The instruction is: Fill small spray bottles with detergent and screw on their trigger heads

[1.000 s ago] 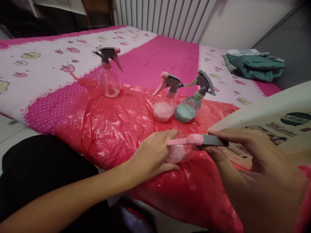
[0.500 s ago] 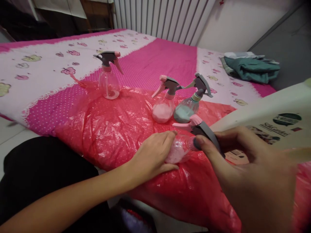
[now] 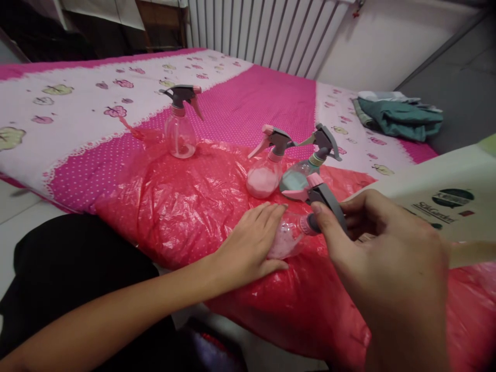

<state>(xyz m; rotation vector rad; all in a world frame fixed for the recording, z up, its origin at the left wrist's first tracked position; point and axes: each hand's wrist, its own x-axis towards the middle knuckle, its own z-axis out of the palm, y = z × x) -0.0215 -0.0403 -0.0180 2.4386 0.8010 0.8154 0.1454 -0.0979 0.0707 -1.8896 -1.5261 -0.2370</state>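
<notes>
A clear pink spray bottle (image 3: pixel 284 240) lies tilted on the red plastic sheet (image 3: pixel 170 206), its neck toward the right. My left hand (image 3: pixel 253 237) is wrapped round the bottle's body. At the neck, my right hand (image 3: pixel 383 243) grips the grey and pink trigger head (image 3: pixel 325 201) between thumb and fingers; some of those fingers are hidden. Just beyond stand a pink spray bottle (image 3: pixel 263 178) and a green spray bottle (image 3: pixel 296 178), both with pale contents. Another clear pink spray bottle (image 3: pixel 181 134) stands farther left.
A large white jug (image 3: pixel 418 191) with printed lettering leans in at the right, beside my right hand. Folded green cloth (image 3: pixel 403 116) lies on the patterned bedspread (image 3: pixel 263 98). Behind the bed is a white radiator (image 3: pixel 263 31).
The camera view has shifted slightly. The trigger head has tipped a little more upright in my right hand, while my left hand keeps its hold on the bottle.
</notes>
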